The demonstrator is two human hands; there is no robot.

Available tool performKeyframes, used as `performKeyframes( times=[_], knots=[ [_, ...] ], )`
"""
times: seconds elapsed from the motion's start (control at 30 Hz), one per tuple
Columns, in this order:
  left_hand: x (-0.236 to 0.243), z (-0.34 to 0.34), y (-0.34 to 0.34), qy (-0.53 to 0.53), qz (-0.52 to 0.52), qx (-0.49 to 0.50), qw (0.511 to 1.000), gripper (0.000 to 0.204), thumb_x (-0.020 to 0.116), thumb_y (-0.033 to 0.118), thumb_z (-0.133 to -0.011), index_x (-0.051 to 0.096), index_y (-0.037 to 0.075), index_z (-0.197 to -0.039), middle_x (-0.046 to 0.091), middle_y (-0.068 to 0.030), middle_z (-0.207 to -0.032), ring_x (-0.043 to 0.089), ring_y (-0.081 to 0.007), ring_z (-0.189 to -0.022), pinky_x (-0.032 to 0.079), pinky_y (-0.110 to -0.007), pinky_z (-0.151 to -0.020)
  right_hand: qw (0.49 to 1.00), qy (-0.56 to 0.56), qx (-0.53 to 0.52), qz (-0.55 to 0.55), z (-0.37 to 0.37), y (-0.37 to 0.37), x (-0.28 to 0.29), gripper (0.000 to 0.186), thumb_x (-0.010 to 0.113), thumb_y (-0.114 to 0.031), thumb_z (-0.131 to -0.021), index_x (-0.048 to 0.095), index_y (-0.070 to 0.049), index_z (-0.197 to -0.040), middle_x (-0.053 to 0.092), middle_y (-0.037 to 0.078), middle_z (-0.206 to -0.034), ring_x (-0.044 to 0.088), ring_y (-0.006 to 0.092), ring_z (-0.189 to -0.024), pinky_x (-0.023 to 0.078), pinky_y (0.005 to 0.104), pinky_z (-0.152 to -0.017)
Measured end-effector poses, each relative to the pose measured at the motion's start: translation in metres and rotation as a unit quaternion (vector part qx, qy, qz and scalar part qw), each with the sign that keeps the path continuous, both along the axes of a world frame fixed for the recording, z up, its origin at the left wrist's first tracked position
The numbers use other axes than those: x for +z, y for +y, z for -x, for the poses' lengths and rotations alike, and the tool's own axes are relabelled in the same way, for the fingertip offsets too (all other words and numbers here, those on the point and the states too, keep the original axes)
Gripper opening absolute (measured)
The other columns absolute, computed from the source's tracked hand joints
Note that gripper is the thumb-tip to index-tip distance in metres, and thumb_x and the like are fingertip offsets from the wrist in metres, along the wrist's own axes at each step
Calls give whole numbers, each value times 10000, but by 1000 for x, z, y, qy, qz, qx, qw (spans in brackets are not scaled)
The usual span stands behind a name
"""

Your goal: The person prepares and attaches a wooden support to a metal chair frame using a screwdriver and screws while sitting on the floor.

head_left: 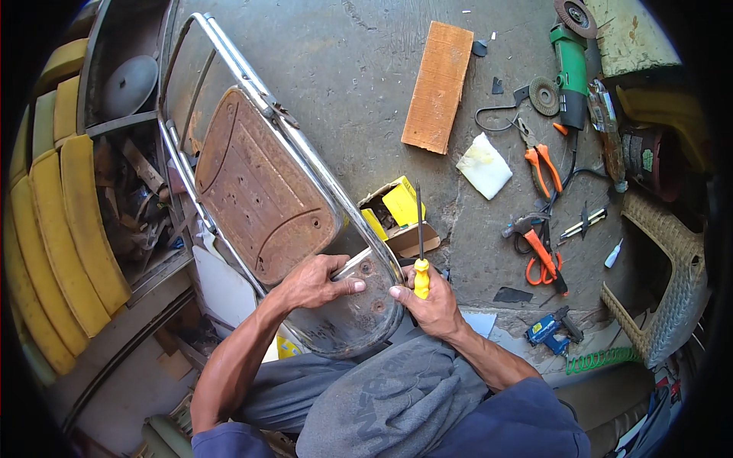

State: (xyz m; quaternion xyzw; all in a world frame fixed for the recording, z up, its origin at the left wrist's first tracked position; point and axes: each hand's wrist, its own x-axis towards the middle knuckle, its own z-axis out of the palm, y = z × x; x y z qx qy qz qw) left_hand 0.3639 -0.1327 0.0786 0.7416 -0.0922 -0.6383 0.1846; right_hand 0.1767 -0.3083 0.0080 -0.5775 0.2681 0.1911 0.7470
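Note:
A folding chair with a chrome tube frame and a rusty brown metal seat plate leans across in front of me, its near end by my lap. At that end a worn grey metal panel sits inside the bent tube. My left hand is closed on the panel's far left edge, thumb on top. My right hand grips a screwdriver by its yellow handle, shaft pointing up and away. The right thumb presses against the chair's tube at the right side of the panel.
An open box stands just beyond the chair. On the floor to the right lie a wooden block, white foam, orange-handled pliers, a hammer, and a green angle grinder. Yellow pads are stacked left.

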Motion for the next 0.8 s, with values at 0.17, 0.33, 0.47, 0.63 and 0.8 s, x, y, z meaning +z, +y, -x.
performKeyframes(
  times=[0.17,0.33,0.47,0.63,0.8],
  knots=[
    [-6,10,2,-19,20,48,998,461,735,415,-902,691,15,-1125,731,-136,-946,687,-224,-905,528,-387,-815,1000,-10,1,19,-2,-3,2,333,774,-204,-900,575,-8,-1083,502,-24,-835,476,83,-760,447,254,-699],
    [-4,12,1,-31,12,51,998,465,722,441,-898,688,11,-1074,717,-154,-891,675,-239,-838,510,-398,-759,1000,-11,2,22,1,-1,-2,344,782,-221,-892,573,-8,-1062,531,-12,-854,481,89,-770,453,263,-705],
    [-5,15,3,-48,12,41,998,474,721,465,-889,677,7,-1003,687,-140,-794,645,-226,-750,490,-404,-695,999,-16,26,41,-2,-3,1,349,781,-246,-889,577,-17,-1055,562,8,-846,515,110,-763,459,288,-706],
    [-3,22,9,-76,24,41,996,485,705,480,-894,670,4,-974,652,-143,-703,629,-233,-669,472,-424,-635,990,-81,52,103,-11,-8,14,354,766,-308,-886,588,-38,-1031,624,79,-826,611,225,-742,470,382,-707],
    [2,20,6,-94,19,7,995,480,687,478,-903,660,3,-965,639,-179,-690,629,-276,-644,467,-438,-619,986,-92,57,126,-8,-4,14,343,757,-301,-892,589,-35,-1030,632,103,-821,634,262,-756,477,399,-709]
  ],
)
